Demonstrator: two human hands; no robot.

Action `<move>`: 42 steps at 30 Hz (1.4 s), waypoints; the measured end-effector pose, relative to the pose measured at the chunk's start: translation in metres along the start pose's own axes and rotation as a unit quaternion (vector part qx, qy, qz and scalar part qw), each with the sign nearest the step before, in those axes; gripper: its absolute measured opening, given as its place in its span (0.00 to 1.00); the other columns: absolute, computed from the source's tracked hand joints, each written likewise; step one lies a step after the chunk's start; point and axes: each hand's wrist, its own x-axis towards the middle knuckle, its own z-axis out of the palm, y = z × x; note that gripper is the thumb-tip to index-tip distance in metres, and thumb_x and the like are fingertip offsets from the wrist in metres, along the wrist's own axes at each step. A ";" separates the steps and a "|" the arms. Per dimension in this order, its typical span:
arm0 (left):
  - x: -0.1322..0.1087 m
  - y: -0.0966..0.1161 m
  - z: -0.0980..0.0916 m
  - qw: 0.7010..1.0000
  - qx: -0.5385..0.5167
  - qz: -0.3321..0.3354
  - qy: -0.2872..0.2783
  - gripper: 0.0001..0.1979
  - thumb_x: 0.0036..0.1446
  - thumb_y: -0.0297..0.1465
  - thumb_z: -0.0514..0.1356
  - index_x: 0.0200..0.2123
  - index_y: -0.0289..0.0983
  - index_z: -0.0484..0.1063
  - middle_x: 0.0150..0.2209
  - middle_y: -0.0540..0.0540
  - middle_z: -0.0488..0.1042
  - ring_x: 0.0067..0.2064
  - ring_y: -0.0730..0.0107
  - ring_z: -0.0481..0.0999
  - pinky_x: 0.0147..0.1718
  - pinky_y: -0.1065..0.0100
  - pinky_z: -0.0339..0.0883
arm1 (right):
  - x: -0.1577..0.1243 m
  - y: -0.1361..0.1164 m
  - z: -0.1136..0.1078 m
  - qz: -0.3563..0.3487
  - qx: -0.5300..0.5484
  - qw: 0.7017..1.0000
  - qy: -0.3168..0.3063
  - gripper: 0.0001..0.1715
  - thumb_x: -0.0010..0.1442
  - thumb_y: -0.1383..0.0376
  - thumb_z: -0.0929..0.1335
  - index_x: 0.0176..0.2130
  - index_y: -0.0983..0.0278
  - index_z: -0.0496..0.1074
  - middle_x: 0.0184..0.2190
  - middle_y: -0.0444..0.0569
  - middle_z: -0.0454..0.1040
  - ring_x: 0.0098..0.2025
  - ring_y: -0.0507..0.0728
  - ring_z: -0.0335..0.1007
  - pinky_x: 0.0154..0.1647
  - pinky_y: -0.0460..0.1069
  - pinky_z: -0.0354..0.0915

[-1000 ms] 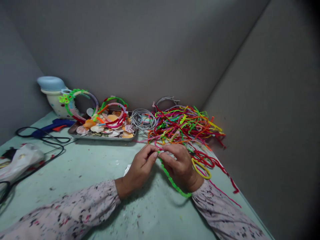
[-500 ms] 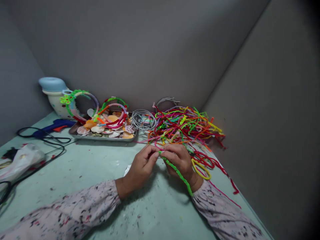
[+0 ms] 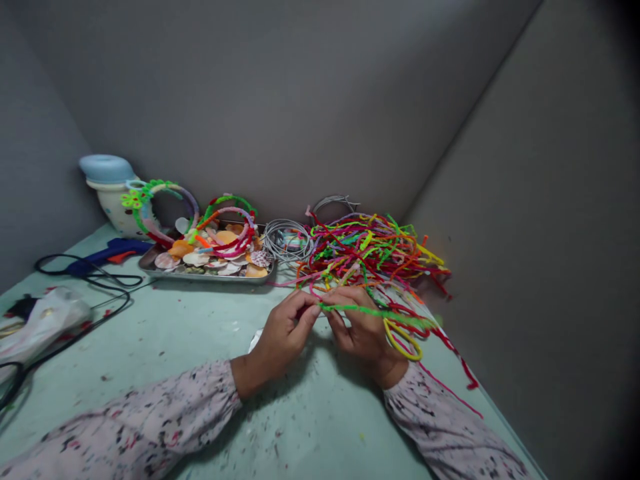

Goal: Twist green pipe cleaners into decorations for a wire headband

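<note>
Pipe cleaner, green, is pinched in my left hand above the desk, crossing my right hand. That one curls alongside; I cannot tell whether it grips.

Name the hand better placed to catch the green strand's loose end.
Probably the right hand: the green strand passes across it, loose end on that side. The left hand is farther off, fingers at the pinched part.
</note>
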 end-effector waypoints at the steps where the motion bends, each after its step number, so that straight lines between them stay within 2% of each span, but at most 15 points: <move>1: 0.000 0.000 0.000 1.000 0.003 0.003 0.000 0.08 0.64 0.32 0.53 0.35 0.36 0.70 0.33 0.49 0.70 0.36 0.71 0.69 0.37 0.70 0.62 | 0.000 0.000 0.000 0.005 0.003 1.000 -0.003 0.13 0.62 0.71 0.65 0.47 0.60 0.70 0.39 0.51 0.75 0.42 0.59 0.71 0.42 0.56 0.70; 8: -0.001 -0.002 0.000 0.999 0.041 0.024 0.002 0.08 0.64 0.31 0.53 0.35 0.36 0.70 0.32 0.49 0.69 0.35 0.71 0.68 0.36 0.69 0.61 | -0.002 0.000 0.003 0.014 0.002 1.000 0.003 0.08 0.61 0.72 0.66 0.41 0.62 0.70 0.36 0.51 0.75 0.42 0.59 0.70 0.42 0.55 0.68; 13: 0.001 -0.003 -0.001 0.995 0.077 0.060 0.012 0.08 0.64 0.31 0.53 0.35 0.36 0.70 0.33 0.48 0.70 0.37 0.69 0.69 0.38 0.68 0.61 | 0.007 -0.008 -0.001 0.065 0.067 0.996 0.009 0.04 0.61 0.71 0.65 0.36 0.62 0.68 0.34 0.50 0.71 0.40 0.58 0.68 0.40 0.53 0.67; 20: 0.004 0.000 -0.004 0.982 0.148 0.112 0.028 0.07 0.64 0.29 0.54 0.35 0.37 0.70 0.33 0.48 0.73 0.37 0.68 0.69 0.40 0.65 0.58 | 0.015 -0.015 -0.008 0.151 0.138 0.978 -0.038 0.04 0.63 0.68 0.64 0.35 0.62 0.68 0.33 0.48 0.70 0.38 0.56 0.66 0.39 0.51 0.64; 27: 0.004 -0.003 -0.005 0.980 0.162 0.106 0.032 0.08 0.65 0.31 0.53 0.35 0.38 0.70 0.33 0.48 0.74 0.37 0.67 0.70 0.41 0.64 0.59 | 0.017 -0.013 -0.006 0.194 0.164 0.966 -0.053 0.05 0.63 0.66 0.65 0.33 0.62 0.68 0.33 0.47 0.70 0.37 0.55 0.67 0.37 0.50 0.63; 33: 0.004 -0.004 -0.005 0.982 0.161 0.097 0.034 0.07 0.64 0.30 0.53 0.35 0.37 0.70 0.33 0.48 0.74 0.37 0.67 0.69 0.40 0.65 0.59 | 0.014 -0.011 -0.002 0.215 0.167 0.961 -0.047 0.05 0.63 0.64 0.65 0.36 0.62 0.70 0.33 0.47 0.71 0.38 0.56 0.67 0.39 0.50 0.63; 42: 0.004 -0.006 -0.003 0.978 0.188 0.082 0.029 0.08 0.64 0.31 0.53 0.34 0.36 0.70 0.32 0.47 0.72 0.36 0.67 0.68 0.39 0.65 0.58 | 0.015 -0.011 0.000 0.254 0.195 0.946 -0.046 0.08 0.62 0.64 0.65 0.31 0.63 0.69 0.29 0.45 0.67 0.34 0.55 0.65 0.36 0.49 0.62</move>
